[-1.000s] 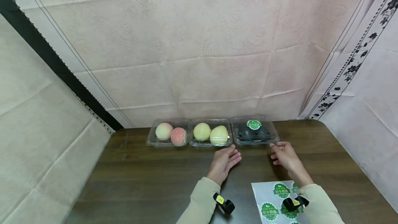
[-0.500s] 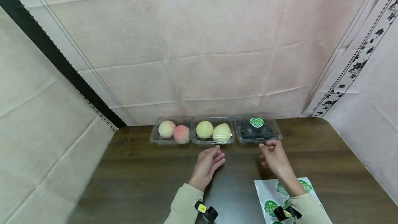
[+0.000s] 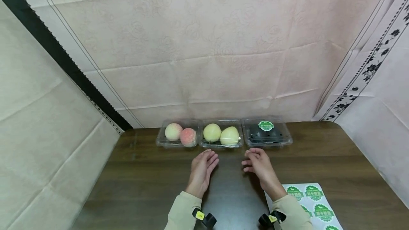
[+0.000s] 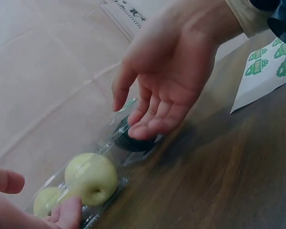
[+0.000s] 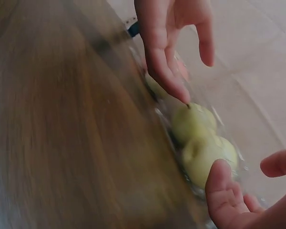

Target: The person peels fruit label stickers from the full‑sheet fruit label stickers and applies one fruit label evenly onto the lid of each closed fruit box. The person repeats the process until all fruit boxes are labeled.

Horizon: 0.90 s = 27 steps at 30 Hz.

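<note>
Three clear plastic boxes stand in a row at the back of the table. The middle box [image 3: 220, 145] holds two pale green pears [image 3: 229, 136], seen also in both wrist views. My left hand [image 3: 200, 172] is just in front of it, fingers relaxed and fingertips near its front edge. My right hand [image 3: 261, 169] hovers before the gap between the middle and right boxes, fingers loosely bent with nothing in them. Two peaches [image 3: 188, 137] sit in the left box [image 3: 162, 141]. Dark contents show in the right box [image 3: 282, 139], with a green round sticker [image 3: 266, 126] on its lid.
A white sheet of green stickers [image 3: 323, 212] lies at the table's front right, partly under the right forearm. A pale patterned cloth [image 3: 204, 45] hangs behind the table [image 3: 143, 187], with more cloth at both sides.
My right hand has moved left from the right box, uncovering more of the sticker sheet. My left hand has moved left, in front of the middle box. The boxes stay in their row.
</note>
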Motion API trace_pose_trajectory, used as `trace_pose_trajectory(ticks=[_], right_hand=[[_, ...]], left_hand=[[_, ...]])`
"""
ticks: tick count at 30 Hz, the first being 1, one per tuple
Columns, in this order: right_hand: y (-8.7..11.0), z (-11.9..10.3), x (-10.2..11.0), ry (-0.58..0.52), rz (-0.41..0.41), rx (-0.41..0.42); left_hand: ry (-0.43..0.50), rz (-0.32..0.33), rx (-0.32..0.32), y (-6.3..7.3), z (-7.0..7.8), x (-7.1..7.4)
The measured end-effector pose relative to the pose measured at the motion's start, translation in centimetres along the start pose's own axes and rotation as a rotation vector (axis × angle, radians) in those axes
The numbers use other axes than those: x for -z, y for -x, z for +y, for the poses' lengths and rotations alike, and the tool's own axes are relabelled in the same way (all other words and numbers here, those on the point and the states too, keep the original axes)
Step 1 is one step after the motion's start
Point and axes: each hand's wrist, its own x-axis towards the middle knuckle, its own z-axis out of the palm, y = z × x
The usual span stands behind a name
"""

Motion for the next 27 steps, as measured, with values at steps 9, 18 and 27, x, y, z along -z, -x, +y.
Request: trace_pose_trajectory(ticks=[9,18,27], right_hand=[[-1.6,1.5,-1.5,-0.102,0.024,-0.028],[-3.0,2.2,-2.5,-0.17,0.081,-0.074],[-3.2,2.2,-3.3,-0.193,0.122,-0.076]], left_hand=[[0.005,0.073,-0.025,-1.6,-0.4,0.8],[0.053,0.124,-0.045,-3.5,-1.4,1.6],[0.094,0.152,-0.088,-4.2,-1.6,1.6]])
